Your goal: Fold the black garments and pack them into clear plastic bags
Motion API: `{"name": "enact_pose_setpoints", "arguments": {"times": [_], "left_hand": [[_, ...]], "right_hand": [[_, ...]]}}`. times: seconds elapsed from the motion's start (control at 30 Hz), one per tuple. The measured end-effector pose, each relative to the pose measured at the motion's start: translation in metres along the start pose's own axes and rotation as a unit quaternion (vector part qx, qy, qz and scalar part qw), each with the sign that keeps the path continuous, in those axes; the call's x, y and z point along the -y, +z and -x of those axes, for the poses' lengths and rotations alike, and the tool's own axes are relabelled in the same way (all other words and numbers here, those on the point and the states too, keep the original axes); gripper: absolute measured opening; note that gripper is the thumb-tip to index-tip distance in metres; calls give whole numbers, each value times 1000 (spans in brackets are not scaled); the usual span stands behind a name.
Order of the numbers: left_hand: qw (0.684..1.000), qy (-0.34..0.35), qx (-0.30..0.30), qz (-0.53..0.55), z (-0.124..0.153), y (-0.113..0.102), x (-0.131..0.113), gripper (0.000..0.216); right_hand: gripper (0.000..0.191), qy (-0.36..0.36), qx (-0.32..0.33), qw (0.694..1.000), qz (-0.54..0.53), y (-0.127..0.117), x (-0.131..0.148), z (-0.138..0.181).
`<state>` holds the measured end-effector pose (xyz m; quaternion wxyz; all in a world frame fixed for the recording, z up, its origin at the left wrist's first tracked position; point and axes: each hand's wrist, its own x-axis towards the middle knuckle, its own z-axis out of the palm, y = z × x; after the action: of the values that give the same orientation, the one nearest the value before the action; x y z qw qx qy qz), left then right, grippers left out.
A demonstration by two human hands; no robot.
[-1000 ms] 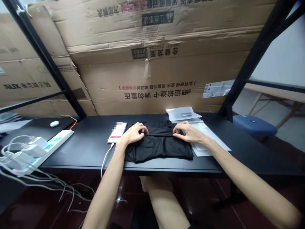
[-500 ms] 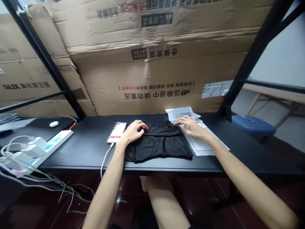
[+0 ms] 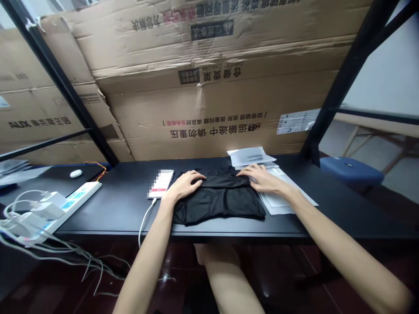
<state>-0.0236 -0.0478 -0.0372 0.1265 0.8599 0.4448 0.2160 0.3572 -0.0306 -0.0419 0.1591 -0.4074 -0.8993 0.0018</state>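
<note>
Black table [image 3: 108, 205], wide across the middle. Near the front edge, centre: folded black garment [image 3: 218, 200]. Just left of it, phone [image 3: 161, 183], white cable [image 3: 145, 216] dropping over the near edge. Just right, flat clear bags [image 3: 284, 196]; farther back, another packet [image 3: 250, 156]. Left end: white power strip [image 3: 73, 200], chargers plugged in.
</note>
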Motion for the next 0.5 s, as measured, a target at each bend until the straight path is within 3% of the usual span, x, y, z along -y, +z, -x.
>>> {"name": "enact_pose_setpoints", "arguments": {"times": [0.2,0.4,0.5], "left_hand": [[1000,-5,3,2,0,1,0,36],[1000,-2,-1,9,2,-2,-5,36],[1000,3,-2,10,1,-1,-3,36]], "right_hand": [[41,0,-27,999,-17,-4,3,-1],[56,8,14,997,-78,-8,1,3],[54,15,28,996,-81,-8,-1,4]]}}
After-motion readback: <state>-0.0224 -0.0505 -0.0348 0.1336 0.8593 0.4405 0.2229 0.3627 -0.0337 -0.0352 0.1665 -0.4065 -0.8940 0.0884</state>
